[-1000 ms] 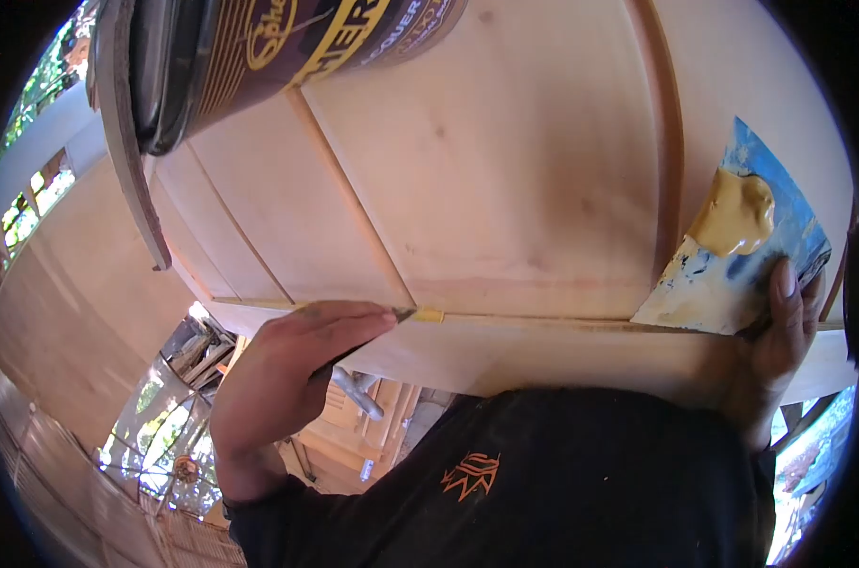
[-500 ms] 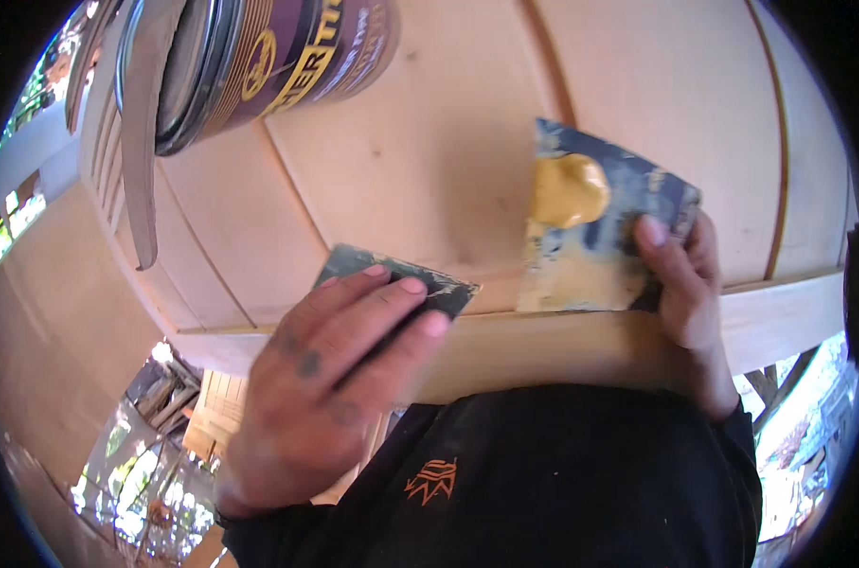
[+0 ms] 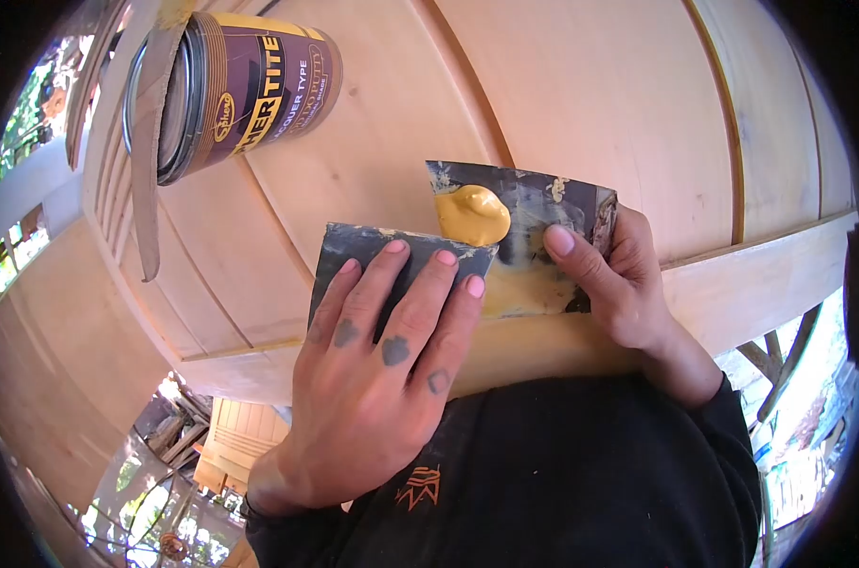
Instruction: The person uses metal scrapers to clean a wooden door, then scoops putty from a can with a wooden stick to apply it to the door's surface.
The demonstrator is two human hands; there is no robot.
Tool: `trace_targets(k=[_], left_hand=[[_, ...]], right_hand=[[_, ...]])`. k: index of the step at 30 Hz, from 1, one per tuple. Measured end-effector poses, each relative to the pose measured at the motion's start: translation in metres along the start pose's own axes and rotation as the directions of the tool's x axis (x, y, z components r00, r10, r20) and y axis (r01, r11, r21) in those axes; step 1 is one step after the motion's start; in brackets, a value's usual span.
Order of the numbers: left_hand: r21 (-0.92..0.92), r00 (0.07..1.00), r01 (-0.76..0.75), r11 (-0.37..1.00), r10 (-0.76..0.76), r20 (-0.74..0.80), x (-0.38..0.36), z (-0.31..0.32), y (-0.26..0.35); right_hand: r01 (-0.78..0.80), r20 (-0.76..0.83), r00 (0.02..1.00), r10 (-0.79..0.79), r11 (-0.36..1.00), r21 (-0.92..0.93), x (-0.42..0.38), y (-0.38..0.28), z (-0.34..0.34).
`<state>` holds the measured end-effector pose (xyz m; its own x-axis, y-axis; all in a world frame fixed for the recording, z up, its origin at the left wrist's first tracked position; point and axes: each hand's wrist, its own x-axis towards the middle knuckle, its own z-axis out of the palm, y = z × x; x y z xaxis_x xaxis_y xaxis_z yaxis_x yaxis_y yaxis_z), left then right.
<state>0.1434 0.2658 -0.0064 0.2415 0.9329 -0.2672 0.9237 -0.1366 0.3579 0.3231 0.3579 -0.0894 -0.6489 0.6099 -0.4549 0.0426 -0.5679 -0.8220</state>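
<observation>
My left hand [image 3: 382, 379] lies with its fingers along the top of a dark flat putty spreader [image 3: 363, 248], its thumb hidden underneath. That spreader's upper right corner overlaps a second, putty-smeared spreader [image 3: 534, 213], right at the lower edge of a yellow-tan dollop of putty [image 3: 475, 216]. My right hand [image 3: 624, 275] grips this second spreader by its right end, thumb on top and fingers behind. Both spreaders are held above the near edge of a pale wooden panel [image 3: 590, 95].
A maroon and yellow tin of lacquer putty [image 3: 259, 90] is at the upper left. In front of its lid runs a thin wooden strip [image 3: 150, 170]. Grooves divide the panel, and a raised rail [image 3: 751, 260] borders its near side. Further slatted woodwork [image 3: 235, 440] shows below left.
My hands have come together: the right has brought its putty-loaded spreader leftward, and the left has turned its spreader up against it. The view has shifted slightly, showing more of the tin.
</observation>
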Motion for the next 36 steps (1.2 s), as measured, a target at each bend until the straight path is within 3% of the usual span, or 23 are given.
trace_targets(k=[4, 8, 10, 11, 14, 21, 24, 29, 32, 36], left_hand=[[-0.05, 1.0, 0.011, 0.999, -0.011, -0.001, 0.0, 0.005, -0.003], [-0.255, 0.991, 0.063, 0.965, -0.031, 0.128, -0.01, 0.0, -0.011], [-0.451, 0.975, 0.144, 0.881, -0.048, 0.219, -0.021, -0.006, -0.022], [-0.543, 0.958, 0.256, 0.8, -0.137, 0.251, -0.022, -0.01, -0.024], [-0.623, 0.909, 0.415, 0.663, -0.268, 0.32, -0.037, -0.005, -0.045], [-0.486, 0.84, 0.536, 0.69, -0.377, 0.39, -0.058, 0.015, -0.046], [-0.381, 0.866, 0.49, 0.784, -0.384, 0.322, -0.063, 0.021, -0.04], [-0.247, 0.855, 0.486, 0.838, -0.398, 0.332, -0.078, 0.04, -0.03], [-0.287, 0.834, 0.537, 0.793, -0.45, 0.318, -0.079, 0.05, -0.026], [-0.35, 0.825, 0.54, 0.765, -0.399, 0.4, -0.074, 0.045, -0.037]], right_hand=[[-0.016, 0.045, 0.999, 0.017, 0.999, -0.042, -0.001, 0.003, -0.006], [-0.001, 0.049, 0.999, 0.006, 0.995, -0.101, -0.002, 0.009, -0.003], [0.053, -0.016, 0.998, -0.055, 0.992, -0.11, 0.002, 0.003, 0.005], [0.027, -0.107, 0.994, -0.034, 0.998, -0.061, 0.003, 0.002, 0.009], [0.0, -0.098, 0.995, -0.013, 0.992, -0.126, 0.004, 0.01, -0.002], [-0.043, -0.133, 0.991, 0.03, 0.995, -0.093, 0.008, 0.02, 0.0], [-0.042, -0.135, 0.99, 0.026, 0.992, -0.12, 0.009, 0.019, 0.0], [-0.093, -0.183, 0.981, 0.062, 0.982, -0.167, 0.007, 0.017, 0.002], [-0.117, -0.224, 0.972, 0.074, 0.976, -0.185, 0.006, 0.014, 0.004], [-0.101, -0.26, 0.964, 0.055, 0.98, -0.17, 0.005, 0.017, 0.006]])
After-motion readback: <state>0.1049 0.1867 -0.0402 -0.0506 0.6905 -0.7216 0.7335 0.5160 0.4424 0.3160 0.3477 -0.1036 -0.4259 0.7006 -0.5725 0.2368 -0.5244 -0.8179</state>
